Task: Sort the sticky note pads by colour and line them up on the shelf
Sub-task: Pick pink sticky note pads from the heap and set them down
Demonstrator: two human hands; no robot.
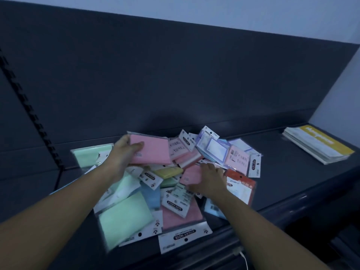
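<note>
sorting the heap of pads (175,191) on the shelf (282,184)

our left hand (124,152) gripped a pink pad (151,151); our right hand (209,179) closed its fingers on a smaller pink pad (190,176).

A heap of packets (171,182) lies on the shelf (272,184), near its front edge. One packet (87,154) lies apart at the heap's left, toward the back panel (175,84). A stack of booklets (317,145) sits well apart at the right.

Pads (150,151) pink, mint, yellow, blue; shelf (272,184) dark grey.
</note>
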